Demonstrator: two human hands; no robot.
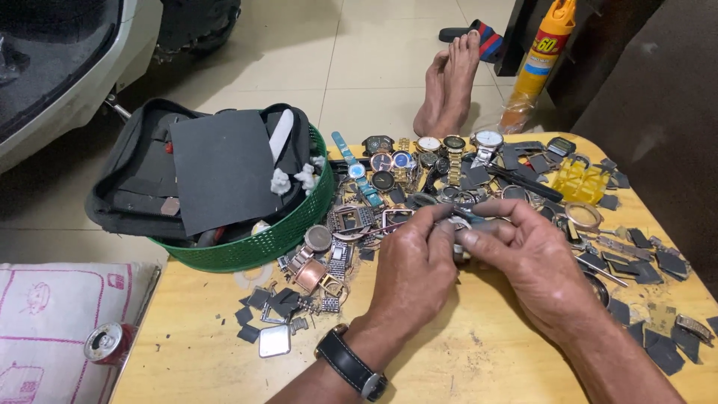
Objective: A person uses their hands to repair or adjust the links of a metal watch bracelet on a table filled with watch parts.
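My left hand (415,258) and my right hand (527,258) meet over the middle of a low yellow wooden table (479,359). Both pinch a small metal watch part (460,224) between their fingertips; most of it is hidden by the fingers. A black wristwatch (351,364) sits on my left wrist. Just beyond the hands lies a heap of wristwatches (419,161), watch cases and metal bands (329,258).
A green basket (292,228) holding a black bag and dark sheet stands at the table's left. Dark sandpaper scraps (658,262) and a yellow plastic holder (580,179) lie right. An orange spray can (542,52), a person's bare feet (449,82), a drink can (105,343).
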